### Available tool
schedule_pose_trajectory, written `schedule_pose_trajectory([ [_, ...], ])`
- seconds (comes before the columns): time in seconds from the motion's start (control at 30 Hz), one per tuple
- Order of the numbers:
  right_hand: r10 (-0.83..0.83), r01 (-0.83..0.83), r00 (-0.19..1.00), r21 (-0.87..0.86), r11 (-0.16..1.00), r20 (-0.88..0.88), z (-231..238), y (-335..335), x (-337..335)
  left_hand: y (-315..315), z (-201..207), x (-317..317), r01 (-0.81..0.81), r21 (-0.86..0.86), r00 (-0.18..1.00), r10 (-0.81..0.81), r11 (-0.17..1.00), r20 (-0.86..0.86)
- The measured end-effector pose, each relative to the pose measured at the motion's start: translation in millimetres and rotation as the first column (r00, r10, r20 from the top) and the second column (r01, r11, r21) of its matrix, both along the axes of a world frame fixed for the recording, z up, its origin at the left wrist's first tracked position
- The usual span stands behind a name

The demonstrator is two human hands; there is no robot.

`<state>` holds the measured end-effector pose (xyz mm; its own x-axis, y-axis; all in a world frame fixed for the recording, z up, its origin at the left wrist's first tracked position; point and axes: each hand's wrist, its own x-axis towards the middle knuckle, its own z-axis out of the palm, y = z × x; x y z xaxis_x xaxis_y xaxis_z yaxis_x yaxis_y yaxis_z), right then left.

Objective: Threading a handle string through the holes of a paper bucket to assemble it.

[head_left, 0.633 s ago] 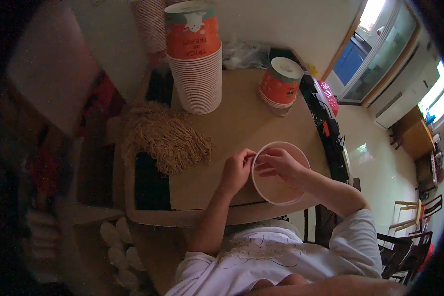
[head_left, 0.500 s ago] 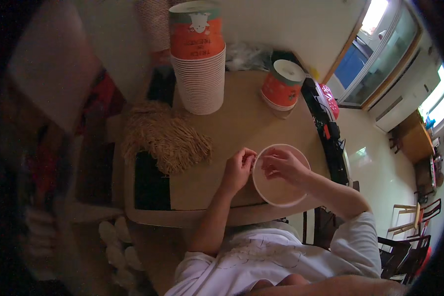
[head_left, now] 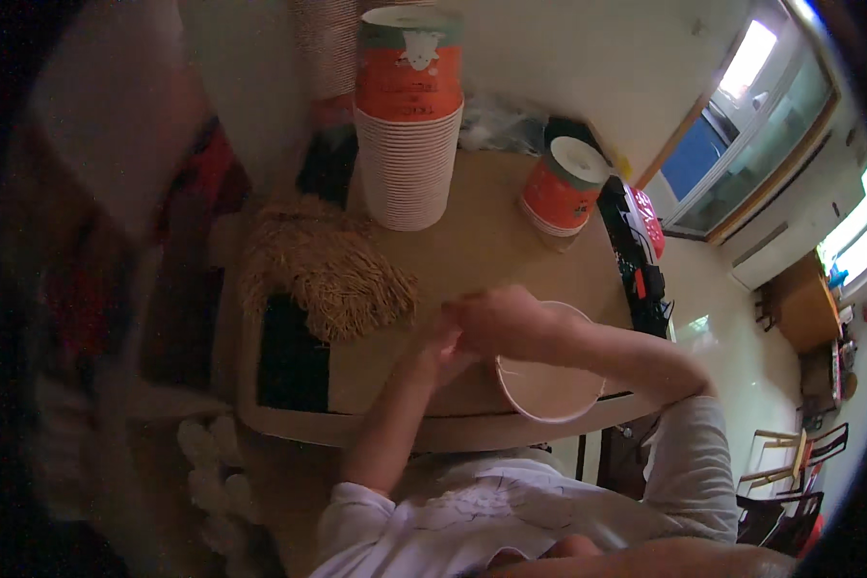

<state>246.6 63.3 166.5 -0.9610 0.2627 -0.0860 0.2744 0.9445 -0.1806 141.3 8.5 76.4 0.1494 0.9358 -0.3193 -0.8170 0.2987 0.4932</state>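
Observation:
My right hand (head_left: 503,320) reaches across the near side of the table and meets my left hand (head_left: 441,349). Its fingers are curled in against the left hand, and both look closed. Whatever they hold is hidden between them. Just right of them is an open paper bucket (head_left: 530,418) with a white rim, its mouth toward me. My right forearm passes over its far part. Thin pale strands show at its inner edge. A loose heap of brown twisted cords (head_left: 342,279) lies left of my hands, apart from them.
A tall stack of orange and green paper buckets (head_left: 409,164) stands at the back, another stack partly behind it. A shorter upside-down stack (head_left: 561,197) is at the right. Along the table's right edge lies a black object (head_left: 631,255) with cables. Chairs (head_left: 795,458) stand beyond.
My right hand has moved left, from over the bucket's mouth to my left hand. My left hand has come away from the rim, slightly left and nearer me. The bucket sits slightly lower in view.

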Motion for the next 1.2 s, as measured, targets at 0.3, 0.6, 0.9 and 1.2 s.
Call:
schedule_pose_trajectory([
  [0.3, -0.296, 0.319, 0.948, -0.338, 0.885, 0.120, -48, 78, 48, 28, -20, 8, 0.113, -0.026, 0.993, -0.114, 0.993, -0.033],
  [0.6, -0.550, 0.389, 0.835, -0.698, 0.601, -0.008, -26, 57, 72, 43, -33, 29, 0.061, 0.032, 0.963, -0.051, 0.998, -0.264],
  [0.9, -0.642, 0.198, 0.742, -0.978, -0.067, 0.194, -74, 11, 124, 29, -19, 18, 0.063, 0.101, 0.986, -0.078, 0.993, 0.146],
  [1.2, -0.532, 0.299, 0.846, -0.795, 0.527, -0.034, 64, -35, 112, 19, 4, 22, -0.120, 0.029, 0.979, 0.123, 0.992, -0.162],
])
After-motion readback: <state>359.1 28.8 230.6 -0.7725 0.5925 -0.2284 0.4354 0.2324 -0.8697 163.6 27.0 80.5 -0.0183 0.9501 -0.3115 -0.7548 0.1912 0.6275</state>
